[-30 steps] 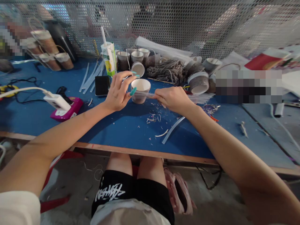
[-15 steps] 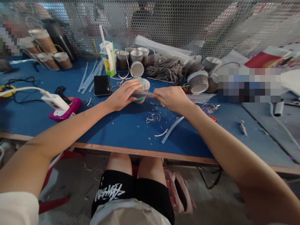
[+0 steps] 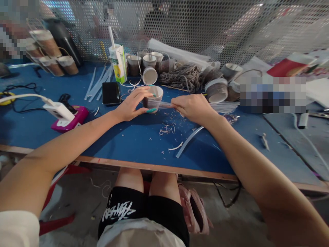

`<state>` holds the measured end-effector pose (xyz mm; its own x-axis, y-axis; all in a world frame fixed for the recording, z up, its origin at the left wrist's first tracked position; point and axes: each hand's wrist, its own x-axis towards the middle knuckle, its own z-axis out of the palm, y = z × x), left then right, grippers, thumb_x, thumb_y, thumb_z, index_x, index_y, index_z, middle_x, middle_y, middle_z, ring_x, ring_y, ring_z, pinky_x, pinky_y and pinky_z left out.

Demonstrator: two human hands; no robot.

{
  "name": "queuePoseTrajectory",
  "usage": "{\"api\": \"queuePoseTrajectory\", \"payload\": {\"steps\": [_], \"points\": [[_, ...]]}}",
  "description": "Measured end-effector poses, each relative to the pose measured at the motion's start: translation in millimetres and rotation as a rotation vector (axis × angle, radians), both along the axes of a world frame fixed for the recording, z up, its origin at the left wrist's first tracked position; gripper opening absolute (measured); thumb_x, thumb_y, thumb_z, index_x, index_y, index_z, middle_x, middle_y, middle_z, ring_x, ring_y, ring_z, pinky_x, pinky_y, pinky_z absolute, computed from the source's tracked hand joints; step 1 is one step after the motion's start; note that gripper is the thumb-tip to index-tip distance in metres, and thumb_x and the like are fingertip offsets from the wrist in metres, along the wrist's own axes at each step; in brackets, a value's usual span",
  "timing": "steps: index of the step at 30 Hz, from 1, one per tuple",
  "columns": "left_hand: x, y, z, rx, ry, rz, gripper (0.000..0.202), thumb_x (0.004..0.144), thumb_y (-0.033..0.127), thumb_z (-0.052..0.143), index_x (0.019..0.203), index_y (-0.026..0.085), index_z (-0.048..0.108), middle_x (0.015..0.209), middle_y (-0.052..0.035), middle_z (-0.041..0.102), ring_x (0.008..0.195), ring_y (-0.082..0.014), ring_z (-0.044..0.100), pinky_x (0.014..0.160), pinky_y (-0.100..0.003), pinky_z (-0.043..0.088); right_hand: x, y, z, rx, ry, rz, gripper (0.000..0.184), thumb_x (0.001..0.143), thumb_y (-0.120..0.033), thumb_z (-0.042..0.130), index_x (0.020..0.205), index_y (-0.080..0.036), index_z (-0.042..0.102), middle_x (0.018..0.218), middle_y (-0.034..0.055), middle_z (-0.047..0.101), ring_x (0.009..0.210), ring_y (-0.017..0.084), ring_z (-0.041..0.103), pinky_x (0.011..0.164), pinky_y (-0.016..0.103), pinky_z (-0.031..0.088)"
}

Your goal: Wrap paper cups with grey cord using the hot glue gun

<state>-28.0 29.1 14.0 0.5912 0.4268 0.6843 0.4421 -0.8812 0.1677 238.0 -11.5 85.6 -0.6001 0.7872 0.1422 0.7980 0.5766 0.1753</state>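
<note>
My right hand (image 3: 191,107) is closed around a bundle of clear plastic sticks (image 3: 166,104). The sticks fan out on both sides of the fist, their left ends in front of a small paper cup (image 3: 158,92). My left hand (image 3: 135,104), with blue-green nails, is beside this cup. Its thumb and fingers are spread apart around the left ends of the sticks; whether they touch them I cannot tell. The cup stands upright with its white inside showing, partly hidden by the sticks and left fingers. A loose curved clear stick (image 3: 189,140) lies nearer the table edge.
Behind the hands stand a drink carton (image 3: 118,63), several small cups (image 3: 149,61) and a heap of grey cord (image 3: 182,77). A black phone (image 3: 111,93) and a pink power strip (image 3: 69,120) are at left. White scraps (image 3: 167,129) litter the blue table (image 3: 144,147).
My left fingers have spread further from the sticks and shifted slightly left, showing more of the cup. My right hand has moved slightly right with the bundle.
</note>
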Motion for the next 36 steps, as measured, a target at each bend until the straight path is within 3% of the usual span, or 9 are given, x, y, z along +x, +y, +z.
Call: {"api": "queuePoseTrajectory", "payload": {"steps": [10,20,27,33,36], "points": [[8,-6,-1.0,-0.002,-0.061,0.101,0.072,0.089,0.08,0.034,0.11,0.017,0.063,0.129,-0.0182,0.067,0.132,-0.0313,0.058,0.111,-0.05,0.047,-6,-1,-0.5,0.001,-0.059,-0.087,0.033,0.102,-0.031,0.036,0.099,-0.023,0.068,0.092,0.0043,0.073,0.078,0.018,0.06,0.058,0.03,0.021],[24,-19,5.4,-0.121,-0.279,0.13,0.052,0.1,0.06,0.036,0.087,0.02,0.066,0.1,-0.0087,0.076,0.125,-0.0246,0.065,0.105,-0.043,0.053,-7,-1,-0.1,0.015,-0.078,-0.066,0.03,0.103,-0.03,0.038,0.096,-0.023,0.066,0.087,0.0033,0.071,0.075,0.017,0.059,0.058,0.03,0.02],[24,-13,1.7,-0.107,-0.274,0.148,0.047,0.101,0.056,0.04,0.091,0.019,0.068,0.104,-0.01,0.076,0.124,-0.0254,0.066,0.107,-0.046,0.052,-7,0,-1.1,0.037,-0.075,-0.071,0.034,0.105,-0.035,0.035,0.098,-0.023,0.066,0.087,0.0043,0.07,0.075,0.018,0.06,0.058,0.03,0.021],[23,-15,1.7,-0.1,-0.304,0.152,0.051,0.102,0.056,0.036,0.097,0.02,0.072,0.114,-0.0106,0.076,0.125,-0.0231,0.066,0.105,-0.04,0.055,-9,-1,0.4,0.015,-0.089,-0.105,0.031,0.104,-0.032,0.037,0.098,-0.022,0.066,0.092,0.0046,0.072,0.078,0.019,0.061,0.059,0.029,0.022],[22,-17,3.7,-0.124,-0.294,0.105,0.053,0.102,0.058,0.034,0.098,0.022,0.072,0.107,-0.0087,0.078,0.127,-0.0236,0.065,0.108,-0.043,0.053,-9,-1,0.2,0.023,-0.076,-0.095,0.036,0.105,-0.034,0.033,0.098,-0.022,0.066,0.09,0.0048,0.071,0.078,0.019,0.061,0.059,0.029,0.023]]}}
